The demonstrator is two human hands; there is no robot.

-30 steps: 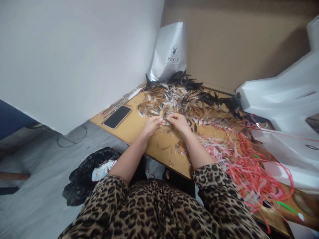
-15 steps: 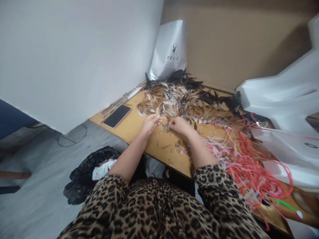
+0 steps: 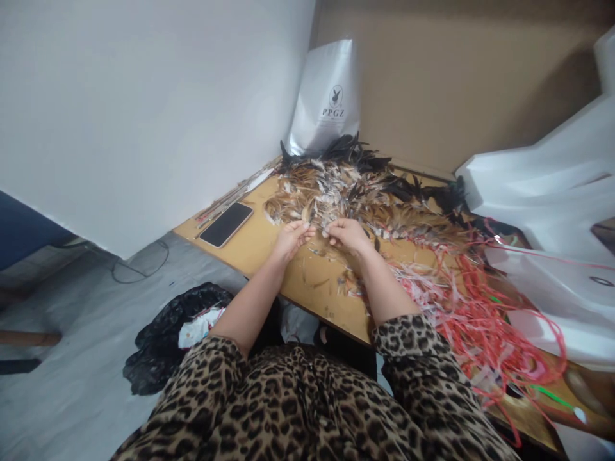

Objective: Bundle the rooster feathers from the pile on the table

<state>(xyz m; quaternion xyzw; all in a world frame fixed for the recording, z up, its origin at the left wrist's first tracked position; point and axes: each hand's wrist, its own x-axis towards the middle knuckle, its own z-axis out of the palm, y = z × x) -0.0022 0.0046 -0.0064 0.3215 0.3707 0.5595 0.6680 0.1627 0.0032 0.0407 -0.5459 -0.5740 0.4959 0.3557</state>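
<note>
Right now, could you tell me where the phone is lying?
In the head view, the phone lies face up near the table's left corner, left of the left hand, beside the thin sticks.

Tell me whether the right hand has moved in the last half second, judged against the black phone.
Yes. The right hand rose slightly toward the feather pile; the black phone stayed put.

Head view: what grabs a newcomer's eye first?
The sprawling heap of brown, white and black feathers across the far half of the yellowish wooden table, with both hands, left hand and right hand, pinching at its near edge. To its right, a tangle of red plastic strips.
</note>
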